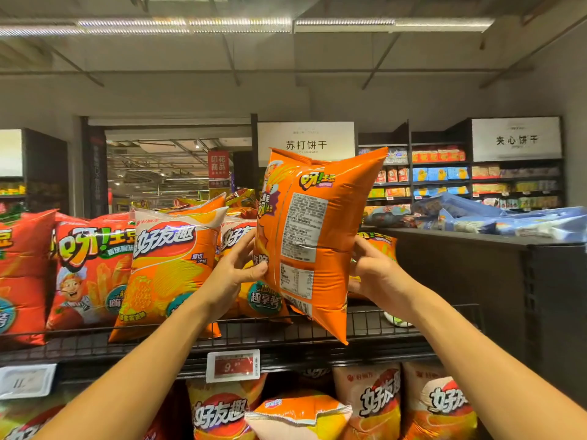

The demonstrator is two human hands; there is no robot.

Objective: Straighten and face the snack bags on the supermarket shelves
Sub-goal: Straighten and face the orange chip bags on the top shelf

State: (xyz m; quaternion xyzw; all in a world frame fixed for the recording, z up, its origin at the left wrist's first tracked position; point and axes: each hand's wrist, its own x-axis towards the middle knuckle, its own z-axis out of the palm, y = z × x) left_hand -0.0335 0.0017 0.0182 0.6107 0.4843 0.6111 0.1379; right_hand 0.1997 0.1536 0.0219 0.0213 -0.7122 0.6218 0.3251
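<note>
Orange snack bag (320, 236) held upright between both hands above the wire shelf (365, 325), back panel toward the viewer.

The left hand (235, 271) pinches the bag's left edge and the right hand (378, 274) grips its right edge, equally near; the long axis runs vertically, tilted slightly, so facing it probably calls for a turn about that axis. Behind, the shelf carries front-facing orange chip bags (171, 265) and red bags (92, 268); the gap at right looks like its slot.
</note>
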